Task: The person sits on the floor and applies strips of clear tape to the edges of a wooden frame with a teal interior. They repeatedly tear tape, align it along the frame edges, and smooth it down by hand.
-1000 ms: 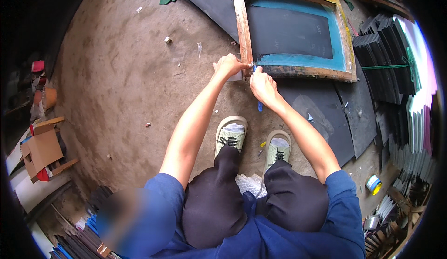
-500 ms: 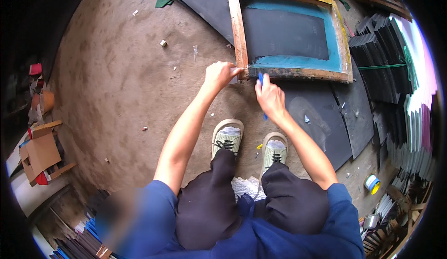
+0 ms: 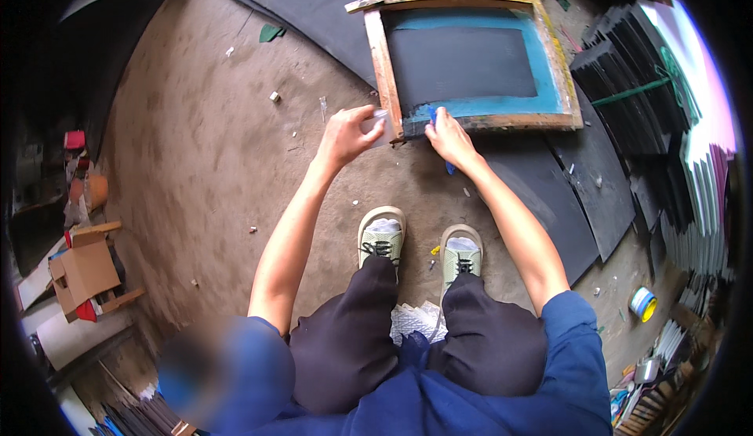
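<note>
A wooden frame (image 3: 382,67) lies ahead of me on dark sheets; within it is a dark panel (image 3: 463,63) edged by a teal band (image 3: 551,63). Just left of its near-left corner, my left hand (image 3: 345,136) pinches a small, clear, plastic-like piece (image 3: 381,128) between thumb and fingers. My right hand (image 3: 452,139) is closed around a slim blue-handled tool (image 3: 449,168) at the frame's near rail. The tool's upper end shows above my fingers by the teal band, but its kind is hard to make out.
Dark flat sheets (image 3: 533,201) lie under and beside the frame. Stacked black boards (image 3: 620,83) tied with green cord stand at the right. A yellow-and-white roll (image 3: 643,304) is on the floor, lower right. A cardboard box (image 3: 88,270) sits at the left. Scraps dot the concrete floor.
My left hand has drawn left off the frame's corner, and the clear piece shows more plainly. The right hand stays at the near rail with the blue tool. The whole view has shifted slightly.
</note>
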A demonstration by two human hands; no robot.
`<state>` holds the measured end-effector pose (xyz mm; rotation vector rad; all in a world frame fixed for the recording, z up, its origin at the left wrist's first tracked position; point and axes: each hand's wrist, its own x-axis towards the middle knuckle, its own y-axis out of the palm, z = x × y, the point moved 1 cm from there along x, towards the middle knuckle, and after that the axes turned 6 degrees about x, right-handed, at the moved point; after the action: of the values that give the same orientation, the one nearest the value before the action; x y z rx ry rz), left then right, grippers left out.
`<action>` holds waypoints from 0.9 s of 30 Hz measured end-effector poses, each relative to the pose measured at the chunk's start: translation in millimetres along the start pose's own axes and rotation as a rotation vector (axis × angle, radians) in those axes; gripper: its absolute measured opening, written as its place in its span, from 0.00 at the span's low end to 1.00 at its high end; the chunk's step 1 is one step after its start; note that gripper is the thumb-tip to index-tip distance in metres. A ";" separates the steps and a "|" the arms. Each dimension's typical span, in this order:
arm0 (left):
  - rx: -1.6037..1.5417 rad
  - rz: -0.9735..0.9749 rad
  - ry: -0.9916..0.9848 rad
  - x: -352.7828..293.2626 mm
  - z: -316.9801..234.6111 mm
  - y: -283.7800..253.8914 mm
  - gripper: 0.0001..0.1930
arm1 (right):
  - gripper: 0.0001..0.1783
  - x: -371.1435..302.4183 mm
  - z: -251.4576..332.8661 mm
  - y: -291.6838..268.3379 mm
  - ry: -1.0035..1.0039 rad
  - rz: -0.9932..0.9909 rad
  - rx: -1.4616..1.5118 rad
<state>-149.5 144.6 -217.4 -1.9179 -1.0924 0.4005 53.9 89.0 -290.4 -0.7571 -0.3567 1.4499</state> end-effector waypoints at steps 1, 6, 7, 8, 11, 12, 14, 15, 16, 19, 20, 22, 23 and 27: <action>-0.077 0.010 0.066 6.8 -14.7 1.6 0.14 | 0.20 -2.8 -6.8 -8.9 0.039 0.002 0.149; 0.075 0.184 0.513 32.9 -102.5 84.1 0.19 | 0.20 -71.8 -101.6 -88.4 0.055 -0.275 0.162; 0.137 0.209 0.579 33.9 -116.1 110.1 0.17 | 0.23 -86.4 -118.3 -99.9 0.237 -0.372 0.176; 0.207 0.192 0.639 33.7 -127.5 134.5 0.14 | 0.25 -100.4 -130.2 -112.9 0.384 -0.373 0.186; 0.166 0.126 0.767 35.5 -161.8 188.8 0.05 | 0.24 -140.5 -183.9 -126.8 0.465 -0.498 0.183; 0.164 0.129 0.793 35.0 -164.9 205.6 0.10 | 0.24 -149.2 -194.1 -124.4 0.470 -0.484 0.219; 0.175 0.159 0.837 35.4 -167.8 223.1 0.09 | 0.23 -156.8 -199.8 -119.7 0.464 -0.509 0.244; 0.194 0.190 0.852 35.4 -169.8 228.3 0.10 | 0.23 -159.3 -206.4 -119.5 0.442 -0.505 0.243; 0.215 0.219 0.864 35.7 -170.4 232.6 0.11 | 0.23 -160.0 -212.1 -118.9 0.416 -0.497 0.242; 0.096 0.197 0.827 39.6 -167.2 219.3 0.17 | 0.23 -154.3 -209.2 -119.0 0.346 -0.667 -0.249; 0.029 0.167 0.797 43.7 -164.2 207.4 0.19 | 0.21 -146.7 -207.5 -128.8 0.311 -0.721 -0.199; 0.045 0.110 0.651 53.4 -153.7 189.4 0.35 | 0.20 -126.9 -224.5 -157.0 0.197 -0.842 -0.233; 0.083 0.098 0.567 56.9 -145.8 177.9 0.40 | 0.20 -111.1 -229.9 -169.7 0.259 -0.830 -0.032; 0.276 0.174 0.288 66.0 -98.8 146.7 0.55 | 0.22 -48.4 -250.5 -204.2 0.238 -0.737 0.381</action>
<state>28.4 111.4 -270.9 -1.7625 -0.6493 0.3380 363.5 -8.7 -327.8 -0.4096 -0.1389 0.6896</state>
